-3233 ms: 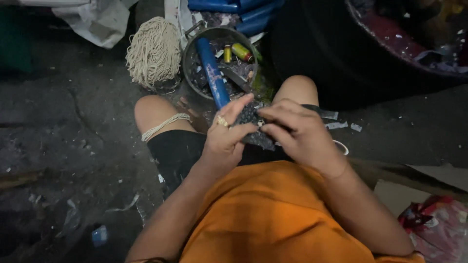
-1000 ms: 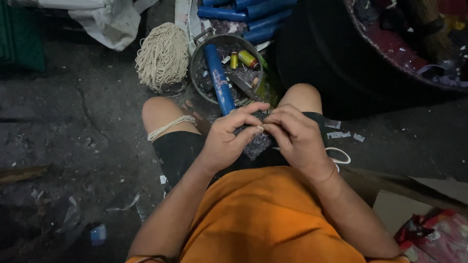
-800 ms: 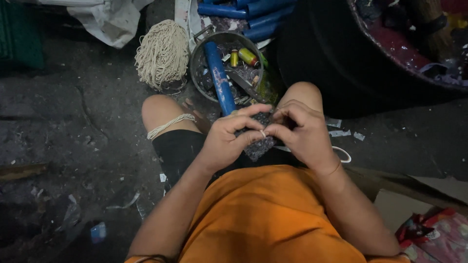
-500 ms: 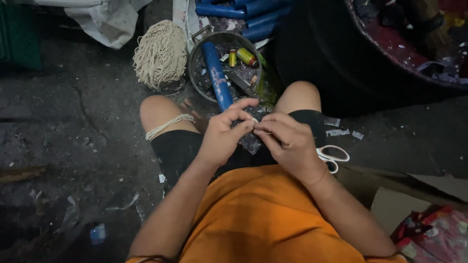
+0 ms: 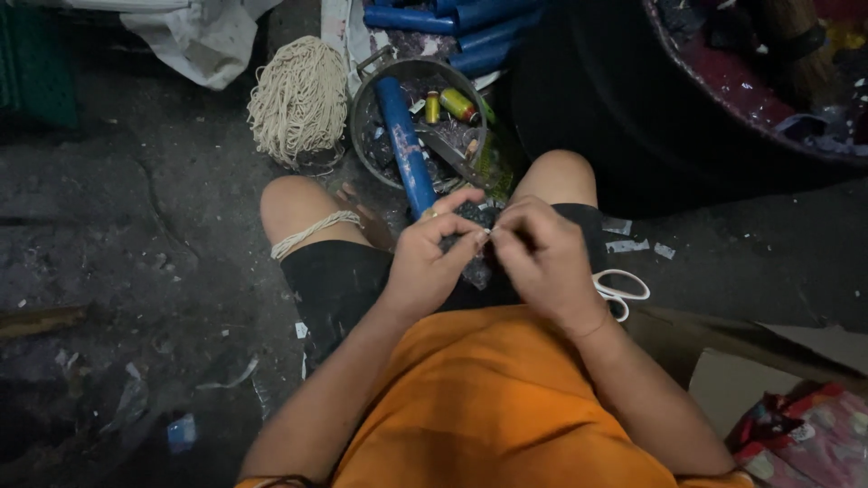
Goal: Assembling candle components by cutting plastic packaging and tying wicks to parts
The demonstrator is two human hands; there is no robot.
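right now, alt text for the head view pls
Seated person in an orange shirt, left hand and right hand together pinching a small dark object over the lap. Ahead: round tub with a blue tube, a cord bundle.

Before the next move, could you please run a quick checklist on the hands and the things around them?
1. Both hands meet over the lap: ok; left hand and right hand touch fingertips.
2. Dark bundle pinched by both hands: ok.
3. Exactly what the fingertips grip: cannot tell.
4. Scissors in reach: ok, by the right wrist.
5. Metal bucket upright: ok, blue tube leaning inside.
6. String coil nearby: ok.
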